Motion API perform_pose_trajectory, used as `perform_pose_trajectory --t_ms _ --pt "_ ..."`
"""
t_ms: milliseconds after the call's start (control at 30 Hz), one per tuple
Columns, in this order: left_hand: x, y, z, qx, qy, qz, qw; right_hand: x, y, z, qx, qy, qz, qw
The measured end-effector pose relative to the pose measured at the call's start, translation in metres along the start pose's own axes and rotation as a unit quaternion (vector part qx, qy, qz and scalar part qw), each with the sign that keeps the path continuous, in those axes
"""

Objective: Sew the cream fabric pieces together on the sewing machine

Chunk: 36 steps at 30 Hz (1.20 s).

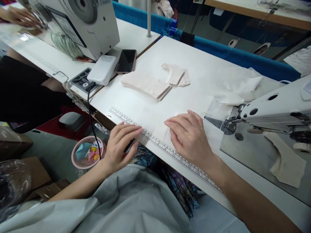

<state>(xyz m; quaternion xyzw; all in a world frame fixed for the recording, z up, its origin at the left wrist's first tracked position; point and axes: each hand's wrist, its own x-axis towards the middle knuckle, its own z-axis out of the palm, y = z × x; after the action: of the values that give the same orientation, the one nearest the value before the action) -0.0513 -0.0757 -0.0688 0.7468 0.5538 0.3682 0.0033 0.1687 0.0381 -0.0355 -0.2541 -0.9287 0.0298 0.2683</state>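
My left hand (pixel 122 145) hovers at the table's front edge, near the printed ruler strip (pixel 155 140), its fingers slightly bent and apart, holding nothing. Over the white tabletop (pixel 136 110), my right hand (pixel 188 132) has its fingers loosely spread and curved, with nothing visible in them. Beyond both hands lie a stack of cream fabric pieces (pixel 145 84) and a smaller curved stack (pixel 176 73). To the right of my right hand stands a sewing machine (pixel 274 110), with white fabric (pixel 235 87) behind its needle area and a cream piece (pixel 288 161) on its metal plate.
A phone (pixel 126 61) and a white power bank (pixel 102 69) with a hanging black cable lie at the left. Behind them is another machine (pixel 97 29); a co-worker's hand (pixel 21 16) is at the far left. A pink basket (pixel 85 155) stands below the table.
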Motion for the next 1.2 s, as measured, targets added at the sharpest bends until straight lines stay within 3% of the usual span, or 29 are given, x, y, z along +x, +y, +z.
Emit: perform_pose_trajectory --t_ms 133,267,400,567,833,933,1000,1133,1200 --pt "0.010 -0.014 -0.004 0.023 0.024 -0.014 0.999 0.001 -0.019 -0.007 0.008 -0.034 -0.036 0.999" --pt "0.021 -0.020 -0.001 0.013 0.007 0.007 1.000 -0.004 -0.037 -0.007 -0.029 -0.090 -0.058 0.994" --pt "0.035 -0.023 0.002 -0.004 -0.065 0.058 0.996 -0.008 -0.045 -0.001 -0.080 -0.100 -0.074 0.989" --pt "0.050 -0.030 0.003 0.051 -0.192 0.103 0.975 -0.012 -0.052 0.006 -0.092 -0.073 -0.075 0.990" --pt "0.059 -0.033 0.003 0.073 -0.217 0.134 0.964 -0.012 -0.052 0.009 -0.030 -0.059 -0.079 0.995" --pt "0.057 -0.036 0.001 0.038 -0.226 0.156 0.961 -0.006 -0.044 -0.002 0.064 -0.032 -0.025 0.997" --pt "0.055 -0.039 0.001 0.013 -0.208 0.159 0.965 0.000 -0.038 -0.014 0.148 0.002 0.054 0.988" --pt "0.053 -0.040 -0.002 -0.061 -0.134 0.092 0.985 0.009 -0.029 -0.033 0.284 0.002 0.257 0.924" --pt "0.057 -0.041 -0.009 -0.128 -0.145 0.037 0.981 0.011 -0.026 -0.036 0.315 -0.005 0.312 0.897"
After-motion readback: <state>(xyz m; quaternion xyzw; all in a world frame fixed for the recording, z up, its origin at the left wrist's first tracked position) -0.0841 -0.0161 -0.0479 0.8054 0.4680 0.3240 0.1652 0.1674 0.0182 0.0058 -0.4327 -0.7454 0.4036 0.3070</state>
